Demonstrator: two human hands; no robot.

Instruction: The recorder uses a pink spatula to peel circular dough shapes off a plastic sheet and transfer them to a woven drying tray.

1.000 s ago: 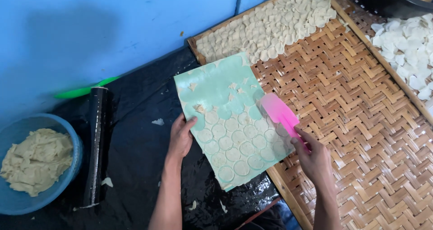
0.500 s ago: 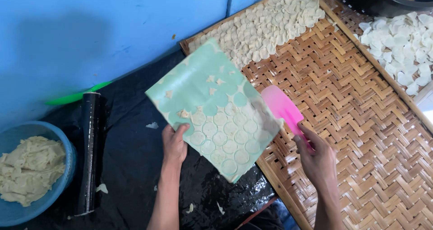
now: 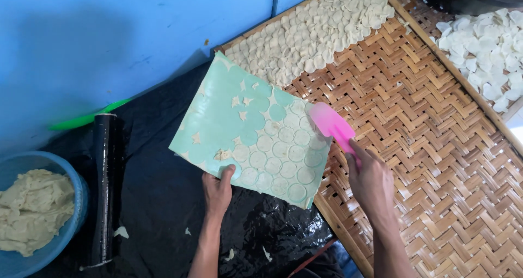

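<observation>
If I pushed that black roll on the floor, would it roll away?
Probably yes: the black roll is a long round tube lying on its side, so a sideways push should send it rolling. The crinkled black sheet beneath might slow it. Pushed end-on, it would likely just slide.

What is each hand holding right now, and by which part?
The left hand grips the green sheet of cut dough rounds by its near edge. The right hand holds the pink scraper by its handle end.

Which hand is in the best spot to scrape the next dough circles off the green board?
The right hand, probably. It holds the pink scraper, whose blade is at the edge of the green board, beside the cut dough circles. The left hand is busy gripping the board's near edge.
</observation>
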